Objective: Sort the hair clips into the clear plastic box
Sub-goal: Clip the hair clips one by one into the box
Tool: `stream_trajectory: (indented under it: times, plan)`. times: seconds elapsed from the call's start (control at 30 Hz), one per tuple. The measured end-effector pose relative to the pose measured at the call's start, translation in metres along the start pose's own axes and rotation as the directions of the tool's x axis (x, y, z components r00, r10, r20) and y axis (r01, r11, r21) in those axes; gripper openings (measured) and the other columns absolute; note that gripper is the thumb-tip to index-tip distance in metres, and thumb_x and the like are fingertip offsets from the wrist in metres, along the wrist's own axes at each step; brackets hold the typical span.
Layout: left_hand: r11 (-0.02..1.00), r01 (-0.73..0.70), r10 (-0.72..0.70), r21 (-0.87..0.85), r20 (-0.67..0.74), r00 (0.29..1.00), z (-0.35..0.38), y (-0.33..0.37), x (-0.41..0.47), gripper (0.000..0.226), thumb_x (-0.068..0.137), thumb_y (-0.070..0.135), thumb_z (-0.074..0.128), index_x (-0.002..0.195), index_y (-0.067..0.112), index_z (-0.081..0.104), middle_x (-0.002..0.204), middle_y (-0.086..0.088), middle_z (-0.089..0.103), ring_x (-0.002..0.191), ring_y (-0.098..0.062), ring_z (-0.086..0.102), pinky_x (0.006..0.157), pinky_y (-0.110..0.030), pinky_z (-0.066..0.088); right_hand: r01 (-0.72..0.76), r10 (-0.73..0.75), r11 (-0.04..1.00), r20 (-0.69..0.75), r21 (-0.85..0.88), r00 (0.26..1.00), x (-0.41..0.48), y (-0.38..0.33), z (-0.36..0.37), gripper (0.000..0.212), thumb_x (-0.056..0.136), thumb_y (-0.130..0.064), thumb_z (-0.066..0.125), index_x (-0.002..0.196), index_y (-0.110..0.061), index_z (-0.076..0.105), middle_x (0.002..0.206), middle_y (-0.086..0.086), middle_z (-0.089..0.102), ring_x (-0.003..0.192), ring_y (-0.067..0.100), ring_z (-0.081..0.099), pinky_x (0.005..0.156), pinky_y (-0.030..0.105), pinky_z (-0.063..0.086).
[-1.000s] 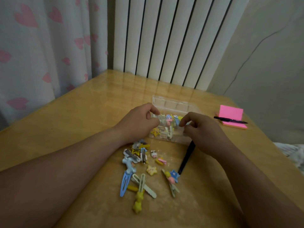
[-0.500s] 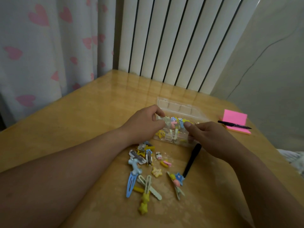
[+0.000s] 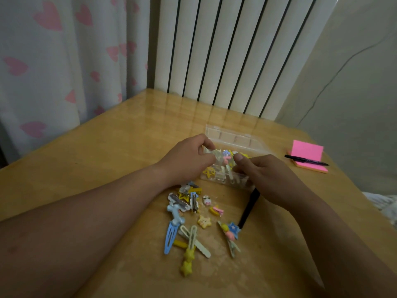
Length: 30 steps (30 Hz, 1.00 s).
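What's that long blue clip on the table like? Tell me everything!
The blue clip is long, flat and tapered, with slots cut through it; it looks like painted metal. A pale blue bone-shaped charm sits at its far end. It lies flat on the wooden table, at the left edge of the loose pile, narrow end toward the person. Nobody is holding it.

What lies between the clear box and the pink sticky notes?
Head view: bare table between box and sticky notes; only the pen's end pokes past them.
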<state>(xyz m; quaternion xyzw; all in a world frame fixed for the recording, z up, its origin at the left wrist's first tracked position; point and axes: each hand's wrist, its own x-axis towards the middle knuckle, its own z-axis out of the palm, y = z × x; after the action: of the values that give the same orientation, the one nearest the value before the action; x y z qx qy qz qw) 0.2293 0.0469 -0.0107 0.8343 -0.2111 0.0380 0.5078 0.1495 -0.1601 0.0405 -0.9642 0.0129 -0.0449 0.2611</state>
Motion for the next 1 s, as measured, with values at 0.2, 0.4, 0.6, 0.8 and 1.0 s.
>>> stream_trajectory:
  times: [0.2,0.4,0.6,0.8,1.0]
  plan:
    - [1.0,-0.005,0.005,0.009,0.005,1.0,0.0,0.0,0.0,0.039,0.076,0.042,0.058,0.112,0.028,0.067,0.076,0.004,0.061,0.069,-0.014,0.057,0.069,-0.038,0.049,0.057,-0.049,0.996,-0.106,0.068,0.993,-0.002,0.003,0.002,0.046,0.106,-0.058,0.046,0.103,-0.024,0.076,0.09,-0.006,0.076,0.08,0.011,0.072,0.083,0.043,0.06]
    - [1.0,0.0,0.0,0.002,0.007,1.0,-0.002,0.001,0.0,0.041,0.076,0.042,0.058,0.113,0.026,0.067,0.075,0.004,0.06,0.067,-0.012,0.055,0.067,-0.036,0.047,0.252,-0.188,0.959,-0.374,0.129,0.908,-0.019,-0.013,-0.006,0.032,0.106,-0.046,0.053,0.095,-0.026,0.075,0.082,-0.005,0.075,0.078,0.009,0.069,0.074,0.042,0.059]
    - [1.0,0.004,-0.004,0.001,-0.005,1.0,-0.002,0.003,-0.002,0.04,0.077,0.038,0.059,0.113,0.024,0.066,0.073,0.006,0.059,0.062,-0.008,0.054,0.062,-0.03,0.042,0.371,-0.377,0.923,0.055,0.099,0.925,-0.044,-0.034,-0.007,0.022,0.099,-0.044,0.065,0.086,-0.03,0.074,0.075,-0.005,0.07,0.064,0.011,0.063,0.059,0.025,0.05]
    - [1.0,0.009,-0.009,0.004,-0.008,1.0,-0.002,0.004,-0.003,0.038,0.08,0.035,0.06,0.115,0.02,0.066,0.072,0.004,0.057,0.063,-0.01,0.052,0.062,-0.032,0.043,0.375,-0.374,0.922,0.462,0.095,0.804,-0.057,-0.051,0.001,0.02,0.09,-0.05,0.078,0.093,-0.031,0.073,0.078,-0.005,0.071,0.063,0.006,0.064,0.066,0.036,0.055]
    - [1.0,-0.01,0.01,0.016,-0.011,1.0,-0.002,0.002,-0.002,0.029,0.089,0.028,0.064,0.117,0.021,0.066,0.075,0.002,0.059,0.064,-0.01,0.052,0.063,-0.031,0.043,0.435,-0.401,0.897,0.547,0.073,0.735,-0.062,-0.059,0.009,0.025,0.089,-0.049,0.081,0.095,-0.029,0.069,0.083,-0.004,0.073,0.071,0.01,0.068,0.072,0.045,0.059]
